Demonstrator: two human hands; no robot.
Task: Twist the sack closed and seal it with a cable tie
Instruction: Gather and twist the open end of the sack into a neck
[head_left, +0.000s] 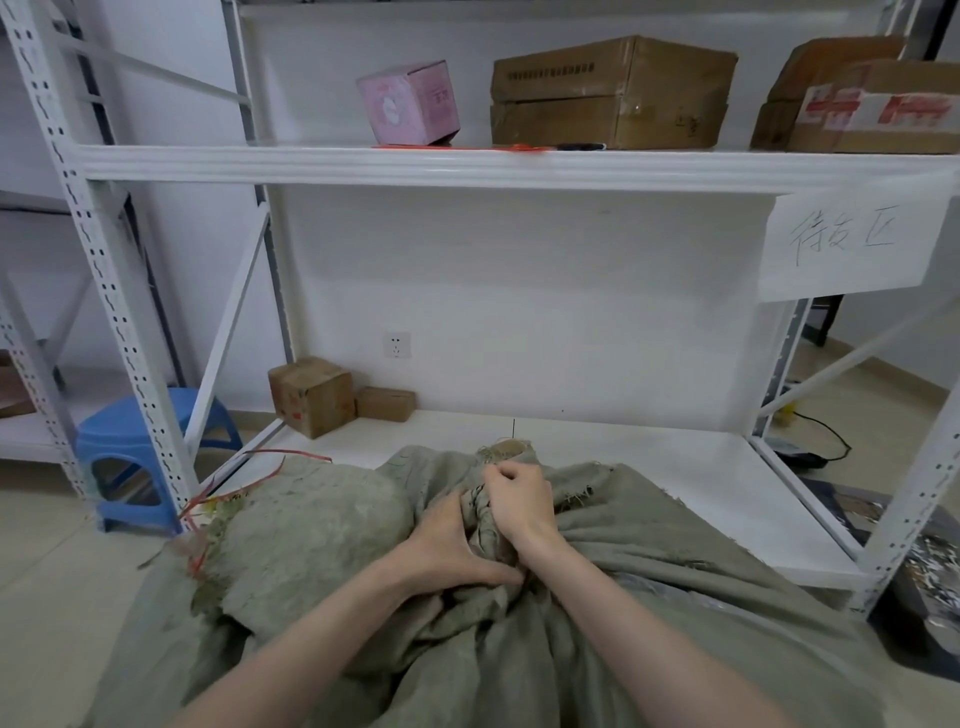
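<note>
Storeroom w/ white metal racking (467, 166) against a pale wall; the grey-green sack (649, 571) sits low in front of the person, its top end reaching to the front edge of the bottom shelf (649, 462). Both hands are on the gathered neck (483, 512). The right hand (519, 501) is fisted tight round it higher up, and the left hand (457, 545) wraps it just below, thumb across the cloth. Frayed mouth (506, 448) pokes out above the right fist. Progress, judging by the bunched, rope-like folds: mouth is gathered and prob. partly twisted, but no tie is on it and neither hand holds one, so the sealing is all still to do. A thin red strip (462, 148) lies on the upper shelf edge, poss. a cable tie, can't say for sure. The second sack (311, 525) touching on the left has red strips (228, 493) sticking from its end, seemingly tied off already. Room to move: open air above the neck up to the upper shelf, bottom shelf bare behind the sack. Tight spots are the second sack pressed against the left side, the rack post (130, 332) and blue stool (130, 431) further left, and the right-hand post (909, 493) and shelf lip on the other side. Reaching the red strip would likely mean one hand letting go while the other keeps the twist from unwinding.
</note>
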